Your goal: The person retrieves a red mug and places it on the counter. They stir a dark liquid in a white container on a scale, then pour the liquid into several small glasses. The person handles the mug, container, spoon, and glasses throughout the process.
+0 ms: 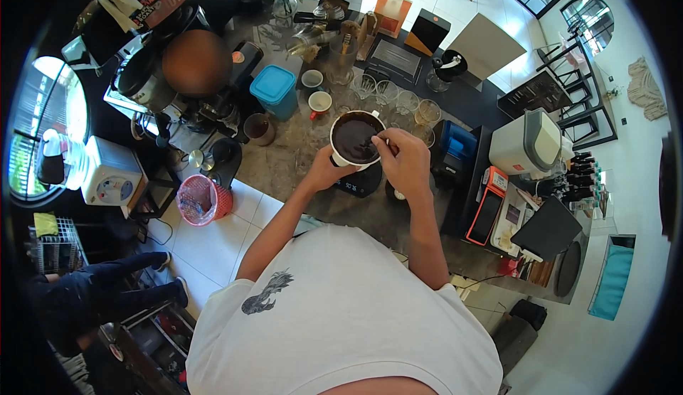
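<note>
My left hand is closed around the dark handle side of a white coffee dripper with dark wet coffee inside. The fingertips of my right hand are pinched together at the dripper's right rim, over the coffee; whether something thin is between them cannot be told. A black digital scale with a lit display lies on the counter just below the dripper. A red cup with a pale inside and a dark-rimmed cup stand behind, left of several clear glasses.
A blue lidded container and a glass of dark liquid stand left on the counter. A small printer and a red-edged payment terminal are at the right. A pink waste basket stands on the floor; another person is at lower left.
</note>
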{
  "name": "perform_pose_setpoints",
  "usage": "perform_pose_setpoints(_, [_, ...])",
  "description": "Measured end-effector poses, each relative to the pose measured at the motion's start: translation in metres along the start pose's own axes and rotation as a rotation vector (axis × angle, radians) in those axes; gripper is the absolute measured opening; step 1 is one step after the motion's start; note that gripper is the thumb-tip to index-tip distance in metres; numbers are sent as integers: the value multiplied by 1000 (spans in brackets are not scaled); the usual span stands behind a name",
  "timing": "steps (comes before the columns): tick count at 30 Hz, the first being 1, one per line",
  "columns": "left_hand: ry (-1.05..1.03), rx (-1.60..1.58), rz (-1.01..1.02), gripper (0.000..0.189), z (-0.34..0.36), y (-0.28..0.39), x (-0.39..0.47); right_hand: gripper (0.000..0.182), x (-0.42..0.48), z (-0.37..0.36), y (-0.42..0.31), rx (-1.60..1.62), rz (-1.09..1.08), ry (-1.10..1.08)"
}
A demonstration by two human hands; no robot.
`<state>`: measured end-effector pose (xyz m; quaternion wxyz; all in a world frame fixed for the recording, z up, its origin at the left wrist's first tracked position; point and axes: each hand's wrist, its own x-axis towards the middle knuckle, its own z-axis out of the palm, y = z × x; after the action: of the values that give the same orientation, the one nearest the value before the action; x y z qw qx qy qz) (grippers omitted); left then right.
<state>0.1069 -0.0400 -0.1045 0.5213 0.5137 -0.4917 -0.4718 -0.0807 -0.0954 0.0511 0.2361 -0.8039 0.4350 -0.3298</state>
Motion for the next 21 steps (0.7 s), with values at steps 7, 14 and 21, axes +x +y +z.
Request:
perform_pose_setpoints(7, [-37, -27, -16, 45, -1, 5, 2, 14, 6, 4, -1, 7, -8, 4])
perform_pose_setpoints(14, [-30, 19, -45, 47, -2, 6, 1, 15, 7, 7, -1, -21, -5, -47])
perform_pose_setpoints(21, [-23, -5, -19, 47, 0, 11, 0, 16, 8, 11, 3, -51, -66, -37])
